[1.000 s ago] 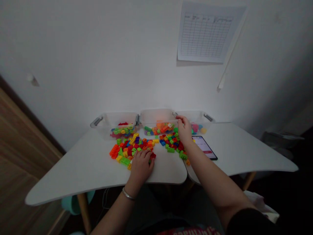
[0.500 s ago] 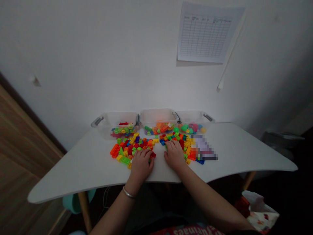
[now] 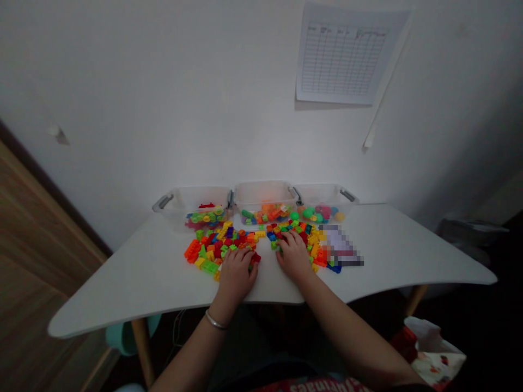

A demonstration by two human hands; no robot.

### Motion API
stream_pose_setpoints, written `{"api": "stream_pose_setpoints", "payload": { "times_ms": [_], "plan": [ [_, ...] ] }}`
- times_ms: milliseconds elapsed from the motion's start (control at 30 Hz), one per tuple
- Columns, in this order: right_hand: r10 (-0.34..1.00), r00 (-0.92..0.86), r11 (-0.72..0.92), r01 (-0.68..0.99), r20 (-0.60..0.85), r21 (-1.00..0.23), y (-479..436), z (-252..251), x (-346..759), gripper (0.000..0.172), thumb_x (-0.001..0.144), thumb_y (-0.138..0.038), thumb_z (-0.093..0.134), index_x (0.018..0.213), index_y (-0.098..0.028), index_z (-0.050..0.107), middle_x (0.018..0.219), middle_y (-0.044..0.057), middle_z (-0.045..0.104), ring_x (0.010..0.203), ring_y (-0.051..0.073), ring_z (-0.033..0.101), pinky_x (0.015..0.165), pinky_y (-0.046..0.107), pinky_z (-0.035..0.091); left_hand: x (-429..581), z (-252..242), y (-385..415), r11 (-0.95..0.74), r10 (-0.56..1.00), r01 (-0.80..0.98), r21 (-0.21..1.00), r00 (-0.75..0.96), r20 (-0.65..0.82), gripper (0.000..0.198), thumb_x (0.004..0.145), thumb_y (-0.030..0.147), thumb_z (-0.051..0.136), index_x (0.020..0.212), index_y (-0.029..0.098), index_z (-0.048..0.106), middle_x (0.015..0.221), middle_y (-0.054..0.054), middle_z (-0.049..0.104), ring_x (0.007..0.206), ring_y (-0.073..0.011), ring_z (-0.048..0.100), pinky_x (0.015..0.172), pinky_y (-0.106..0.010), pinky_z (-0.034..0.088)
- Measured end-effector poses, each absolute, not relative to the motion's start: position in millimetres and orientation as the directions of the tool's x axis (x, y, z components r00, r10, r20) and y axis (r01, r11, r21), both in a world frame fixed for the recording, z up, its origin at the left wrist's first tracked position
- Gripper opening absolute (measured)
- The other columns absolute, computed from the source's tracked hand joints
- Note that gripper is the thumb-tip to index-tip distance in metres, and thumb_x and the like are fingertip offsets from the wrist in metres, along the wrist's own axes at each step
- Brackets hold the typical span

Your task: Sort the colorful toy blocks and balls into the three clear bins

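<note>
Two heaps of small coloured plastic bricks lie on a white table (image 3: 155, 277). My left hand (image 3: 236, 274) rests palm down on the near edge of the left heap (image 3: 216, 245), fingers curled over bricks, a red brick (image 3: 255, 259) by its fingertips. My right hand (image 3: 293, 255) lies on the near side of the right heap (image 3: 296, 234), fingers bent onto the bricks; what they grip is hidden. Three clear plastic tubs stand behind the heaps: left (image 3: 180, 202), middle (image 3: 261, 193), right (image 3: 327, 193), each holding some bricks.
A phone (image 3: 341, 250) lies right of the right heap, partly under bricks. The white wall rises just behind the tubs, with a printed sheet (image 3: 343, 57) taped high up. A wooden panel stands at the left. A bag (image 3: 433, 348) sits low right.
My right hand came back from the right tub to the near side of the right heap, then edged slightly forward. More bricks now lie by the phone. My left hand stayed put.
</note>
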State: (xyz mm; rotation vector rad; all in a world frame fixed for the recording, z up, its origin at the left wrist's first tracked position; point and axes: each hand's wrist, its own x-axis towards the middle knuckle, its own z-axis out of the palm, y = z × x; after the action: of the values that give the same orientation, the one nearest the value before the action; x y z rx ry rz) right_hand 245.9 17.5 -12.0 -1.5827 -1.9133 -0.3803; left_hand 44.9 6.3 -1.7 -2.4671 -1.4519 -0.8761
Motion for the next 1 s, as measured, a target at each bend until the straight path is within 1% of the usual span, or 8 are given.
{"api": "stream_pose_setpoints", "payload": {
  "times_ms": [167, 267, 400, 500, 567, 700, 800, 1000],
  "plan": [
    [0.782, -0.205, 0.341, 0.931, 0.589, -0.129, 17, -8, 245, 0.029, 0.081, -0.023, 0.065, 0.110, -0.018, 0.066, 0.108, 0.010, 0.068, 0.113, 0.028, 0.053, 0.102, 0.043, 0.042, 45, -1, 6, -0.522, 0.746, 0.839, 0.155, 0.360, 0.560, 0.026, 0.087, 0.028, 0.052, 0.107, 0.021, 0.067, 0.112, -0.009, 0.069, 0.101, -0.0271, 0.060, 0.099, -0.048, 0.043],
    [0.773, -0.284, 0.391, 0.917, 0.567, -0.074, 18, -8, 242, 0.031, 0.083, -0.025, 0.066, 0.113, -0.021, 0.065, 0.108, 0.008, 0.069, 0.105, 0.027, 0.056, 0.101, 0.044, 0.041, 46, -1, 6, -0.522, 0.745, 0.838, 0.160, 0.357, 0.563, 0.026, 0.087, 0.028, 0.052, 0.107, 0.021, 0.067, 0.112, -0.009, 0.070, 0.102, -0.0273, 0.061, 0.099, -0.049, 0.043],
    [0.759, -0.343, 0.426, 0.904, 0.554, -0.023, 20, -10, 238, 0.022, 0.085, -0.021, 0.063, 0.107, -0.022, 0.066, 0.109, 0.007, 0.070, 0.100, 0.025, 0.059, 0.104, 0.044, 0.037, 46, 0, 5, -0.519, 0.752, 0.838, 0.167, 0.355, 0.556, 0.026, 0.087, 0.028, 0.051, 0.107, 0.021, 0.067, 0.113, -0.009, 0.069, 0.103, -0.0275, 0.060, 0.099, -0.049, 0.043],
    [0.746, -0.384, 0.457, 0.889, 0.544, 0.001, 22, -14, 238, 0.015, 0.088, -0.014, 0.058, 0.098, -0.021, 0.066, 0.104, 0.006, 0.070, 0.097, 0.022, 0.061, 0.106, 0.041, 0.036, 46, 0, 5, -0.517, 0.756, 0.840, 0.168, 0.355, 0.551, 0.027, 0.088, 0.028, 0.051, 0.107, 0.020, 0.067, 0.113, -0.009, 0.069, 0.103, -0.0276, 0.060, 0.099, -0.049, 0.043],
    [0.745, -0.398, 0.467, 0.884, 0.535, 0.008, 23, -14, 237, 0.015, 0.090, -0.012, 0.054, 0.094, -0.022, 0.065, 0.098, 0.005, 0.070, 0.094, 0.020, 0.061, 0.104, 0.038, 0.037, 46, 0, 5, -0.515, 0.756, 0.841, 0.169, 0.352, 0.552, 0.027, 0.088, 0.029, 0.051, 0.107, 0.020, 0.068, 0.112, -0.009, 0.070, 0.103, -0.0274, 0.060, 0.099, -0.049, 0.043],
    [0.785, -0.376, 0.439, 0.898, 0.493, -0.015, 24, -12, 235, 0.014, 0.091, -0.011, 0.053, 0.092, -0.020, 0.064, 0.092, 0.005, 0.068, 0.088, 0.020, 0.061, 0.085, 0.032, 0.044, 46, -1, 6, -0.517, 0.751, 0.841, 0.159, 0.355, 0.557, 0.026, 0.087, 0.029, 0.052, 0.106, 0.021, 0.068, 0.111, -0.009, 0.070, 0.101, -0.0274, 0.061, 0.098, -0.049, 0.043],
    [0.806, -0.357, 0.421, 0.907, 0.471, -0.033, 23, -9, 233, 0.013, 0.091, -0.011, 0.053, 0.091, -0.019, 0.063, 0.092, 0.004, 0.068, 0.085, 0.019, 0.061, 0.077, 0.029, 0.043, 46, -1, 7, -0.519, 0.752, 0.839, 0.162, 0.359, 0.553, 0.026, 0.087, 0.029, 0.053, 0.106, 0.021, 0.068, 0.112, -0.009, 0.070, 0.102, -0.0275, 0.061, 0.098, -0.048, 0.043],
    [0.805, -0.397, 0.446, 0.895, 0.442, -0.009, 21, -10, 234, 0.012, 0.091, -0.012, 0.055, 0.089, -0.020, 0.064, 0.090, 0.004, 0.070, 0.084, 0.018, 0.062, 0.083, 0.031, 0.042, 46, 0, 6, -0.517, 0.760, 0.840, 0.163, 0.363, 0.539, 0.027, 0.088, 0.029, 0.053, 0.108, 0.019, 0.068, 0.114, -0.009, 0.069, 0.103, -0.0278, 0.061, 0.099, -0.049, 0.043]
  ]
}}
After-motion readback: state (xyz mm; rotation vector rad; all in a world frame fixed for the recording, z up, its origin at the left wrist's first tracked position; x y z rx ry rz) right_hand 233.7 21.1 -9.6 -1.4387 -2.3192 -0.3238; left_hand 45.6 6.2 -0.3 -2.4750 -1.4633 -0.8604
